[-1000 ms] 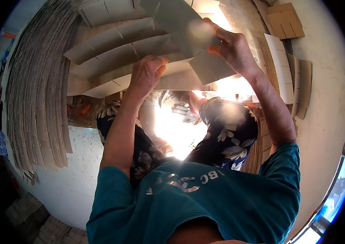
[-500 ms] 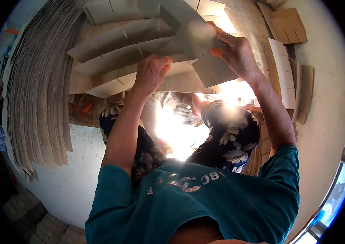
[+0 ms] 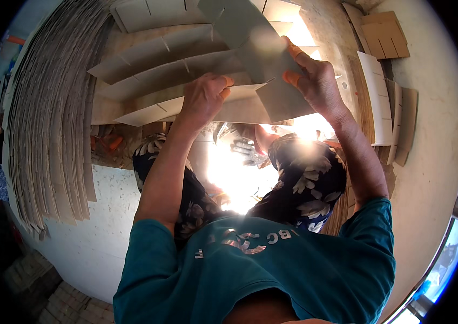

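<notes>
My left hand [image 3: 206, 97] is closed on the top edge of the nearest cardboard strip [image 3: 156, 112], a slotted piece standing on edge. In my right hand [image 3: 318, 83] is another cardboard strip [image 3: 258, 46], gripped by its right edge between thumb and fingers. This one lies slantwise across the standing strips, its near end over the nearest one close to a slot. Behind stand two more slotted strips, a middle strip [image 3: 180, 73] and a farther strip [image 3: 156, 48], roughly parallel. Whether the slots are engaged is hard to see. Orange coverings show on several fingertips.
A tall stack of cardboard sheets [image 3: 51, 124] stands at the left. More slotted pieces [image 3: 148, 15] are at the back. Loose cardboard [image 3: 384, 35] leans by the right wall [image 3: 434, 97], with a pale slotted sheet [image 3: 374, 100] nearer. Strong light glares between my knees.
My right hand and its cardboard strip have shifted slightly down and to the right. My left hand has moved a little right with the nearest strip still in its grip.
</notes>
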A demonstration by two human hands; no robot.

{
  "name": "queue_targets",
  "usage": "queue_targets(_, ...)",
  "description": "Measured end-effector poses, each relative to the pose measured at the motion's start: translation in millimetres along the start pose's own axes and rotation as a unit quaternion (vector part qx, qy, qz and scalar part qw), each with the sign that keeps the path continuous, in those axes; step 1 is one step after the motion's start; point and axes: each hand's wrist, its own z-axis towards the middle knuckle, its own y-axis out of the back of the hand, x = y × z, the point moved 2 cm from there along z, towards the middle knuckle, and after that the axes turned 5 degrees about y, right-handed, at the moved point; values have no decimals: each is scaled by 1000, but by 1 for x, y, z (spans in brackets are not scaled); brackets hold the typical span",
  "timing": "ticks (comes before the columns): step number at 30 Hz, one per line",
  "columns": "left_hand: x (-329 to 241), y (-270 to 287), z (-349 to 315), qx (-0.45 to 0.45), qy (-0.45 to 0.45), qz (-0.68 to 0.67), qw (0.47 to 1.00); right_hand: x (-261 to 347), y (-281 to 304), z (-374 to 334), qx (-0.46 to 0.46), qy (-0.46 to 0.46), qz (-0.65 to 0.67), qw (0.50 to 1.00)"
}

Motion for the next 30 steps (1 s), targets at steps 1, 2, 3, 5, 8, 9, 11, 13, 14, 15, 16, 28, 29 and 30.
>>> queue_targets(1, -1, 0, 0, 3, 0, -4, 1000, -8, -5, 0, -3, 18, 14, 1000)
queue_targets(2, -3, 1, 0, 6, 1, -7, 1000, -11, -7, 0, -6, 36, 27, 999)
queue_targets(3, -5, 1, 0, 9, 1, -10, 1000, -12, -9, 1, 7, 52, 14, 999)
queue_targets(5, -3, 1, 0, 6, -6, -9, 1000, -10, -15, 5, 30, 82, -6, 996)
queue_targets(8, -4, 1, 0, 0, -9, -9, 1000, -14, -23, 11, 44, 125, -25, 991)
queue_targets(9, -5, 1, 0, -2, -9, -9, 1000, -16, -25, 15, 59, 119, -49, 990)
queue_targets(11, -4, 1, -1, -2, -20, -13, 1000, -20, -26, 20, 86, 104, -100, 986)
queue_targets(13, -2, 1, -1, -2, -27, -18, 999, -16, -23, 24, 91, 139, -153, 974)
queue_targets(14, -1, 1, -1, -2, -28, -22, 999, -14, -22, 25, 93, 156, -179, 967)
queue_targets(15, 0, 1, -1, -2, -30, -26, 999, -11, -23, 25, 106, 158, -201, 961)
queue_targets(16, 0, 0, 0, -1, -24, -18, 1000, -10, -21, 24, 116, 156, -226, 954)
queue_targets(28, -19, 5, 2, 26, -40, -8, 999, -105, 21, -20, -156, 26, -216, 963)
queue_targets(29, -22, 6, 1, 17, -52, -2, 999, -130, 39, -38, -194, -45, -166, 966)
queue_targets(30, -23, 6, 1, 10, -63, 4, 998, -152, 58, -52, -217, -127, -221, 942)
